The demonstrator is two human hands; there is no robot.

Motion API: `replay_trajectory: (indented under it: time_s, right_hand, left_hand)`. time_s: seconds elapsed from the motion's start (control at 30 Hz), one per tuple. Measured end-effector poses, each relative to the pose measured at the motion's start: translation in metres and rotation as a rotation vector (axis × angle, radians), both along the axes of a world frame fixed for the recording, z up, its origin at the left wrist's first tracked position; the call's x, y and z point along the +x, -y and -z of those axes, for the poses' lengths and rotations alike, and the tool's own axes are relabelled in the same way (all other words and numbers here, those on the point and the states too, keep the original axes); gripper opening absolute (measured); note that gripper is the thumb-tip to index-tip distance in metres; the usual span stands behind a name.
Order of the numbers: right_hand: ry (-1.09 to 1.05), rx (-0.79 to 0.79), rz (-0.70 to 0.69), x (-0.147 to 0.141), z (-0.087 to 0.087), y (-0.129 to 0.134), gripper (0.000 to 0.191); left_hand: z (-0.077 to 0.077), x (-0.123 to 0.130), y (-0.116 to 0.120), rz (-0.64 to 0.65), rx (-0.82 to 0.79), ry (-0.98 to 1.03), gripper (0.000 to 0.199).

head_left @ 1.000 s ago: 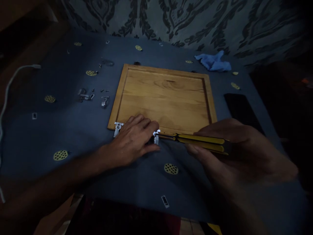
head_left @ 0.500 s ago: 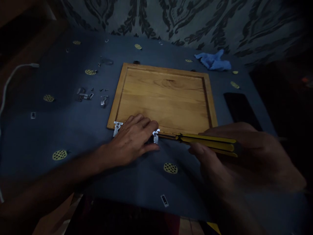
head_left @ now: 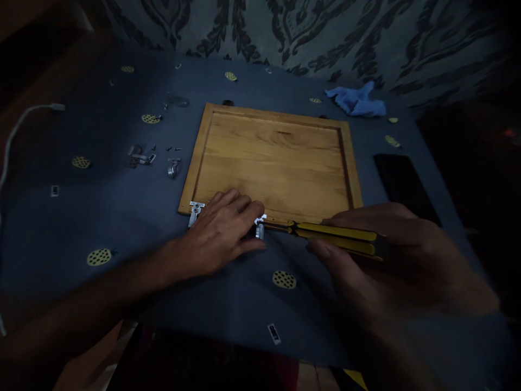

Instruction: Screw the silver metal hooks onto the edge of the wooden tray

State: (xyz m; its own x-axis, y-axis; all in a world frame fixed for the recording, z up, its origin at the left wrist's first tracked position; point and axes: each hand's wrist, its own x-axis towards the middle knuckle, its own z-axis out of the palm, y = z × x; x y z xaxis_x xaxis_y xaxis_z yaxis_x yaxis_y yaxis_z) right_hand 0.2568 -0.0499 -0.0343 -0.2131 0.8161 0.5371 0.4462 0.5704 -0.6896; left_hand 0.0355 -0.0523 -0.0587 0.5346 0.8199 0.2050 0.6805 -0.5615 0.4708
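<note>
A framed wooden panel [head_left: 272, 163] lies flat on the table. My left hand [head_left: 223, 231] rests over its near edge, thumb and forefinger closed around a metal hinge [head_left: 259, 232]. Another metal hinge [head_left: 196, 210] sits at the panel's near left corner, partly covered by the same hand. In my right hand [head_left: 391, 266] is a screwdriver [head_left: 337, 234] with a yellow and black handle, held almost level. Its shaft points left, and the tip meets or nearly meets the hinge by my left thumb; the exact contact is too dark to tell.
Left of the panel lie loose hinge parts [head_left: 140, 157], another hinge [head_left: 173, 168] and several small screws [head_left: 168, 149]. A blue cloth [head_left: 358, 100] is at the back right, a dark flat object [head_left: 407, 187] right of the panel. A white cable [head_left: 24, 119] runs along the left side.
The screwdriver and my right hand have shifted slightly left, and the handle has turned a little. My left hand keeps its place on the panel and hinge.
</note>
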Motion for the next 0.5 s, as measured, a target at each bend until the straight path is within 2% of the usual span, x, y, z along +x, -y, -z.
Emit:
replay_trajectory:
  time_s: [0.1, 0.2, 0.33, 0.5]
  right_hand:
    - [0.016, 0.060, -0.027, -0.003, -0.005, -0.001, 0.015]
    - [0.024, 0.047, -0.080, -0.003, -0.009, -0.001, 0.016]
    - [0.081, -0.009, -0.138, 0.001, -0.013, 0.001, 0.025]
    - [0.103, 0.035, -0.201, 0.001, -0.018, 0.000, 0.038]
  left_hand:
    - [-0.001, 0.001, 0.000, -0.007, -0.021, -0.020, 0.037]
    - [-0.001, 0.001, -0.001, -0.011, -0.037, -0.033, 0.038]
    - [0.000, 0.001, -0.001, -0.006, -0.024, -0.029, 0.038]
    - [0.000, 0.002, -0.001, -0.014, -0.029, -0.049, 0.039]
